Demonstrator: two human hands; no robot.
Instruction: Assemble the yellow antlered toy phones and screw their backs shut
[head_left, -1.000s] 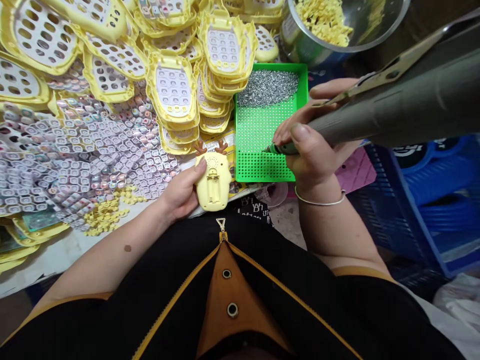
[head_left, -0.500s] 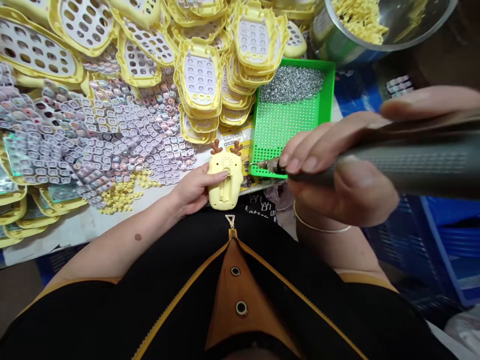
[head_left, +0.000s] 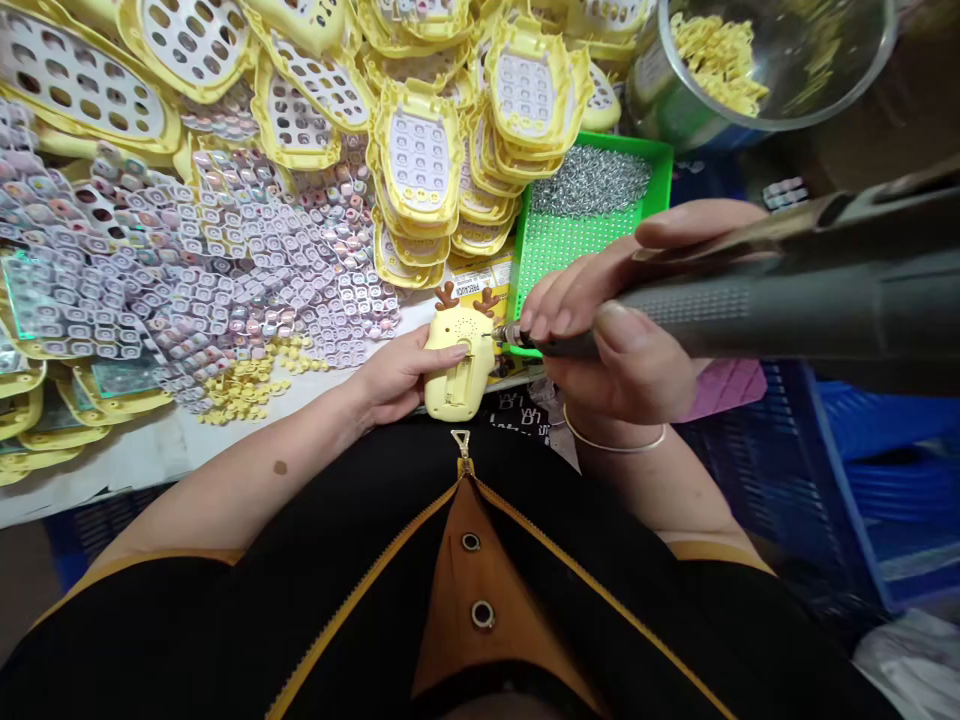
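My left hand [head_left: 394,378] is closed round a yellow toy phone [head_left: 474,385] with brown antlers, its back facing up and its battery compartment uncovered. The thumb lies across the upper end of that compartment. In my right hand [head_left: 607,340] is a dark power screwdriver [head_left: 750,310], gripped near its front end. Its bit points left and reaches the upper right part of the phone's back, by a screw hole; whether it sits in the hole I cannot make out. Behind my right hand stands a green perforated tray [head_left: 551,240] with a heap of small silver screws [head_left: 600,180].
Stacks of yellow phone shells [head_left: 420,160] with keypads rise behind the phone. Lilac button sheets [head_left: 247,270] and small yellow pieces [head_left: 244,390] cover the left side. A metal bowl [head_left: 664,60] with yellow parts stands back right. Blue crates [head_left: 862,500] lie lower right.
My right hand has brought the screwdriver left, from over the tray's front edge to the phone's back. The phone has shifted slightly right and tilted. The whole view has moved a little.
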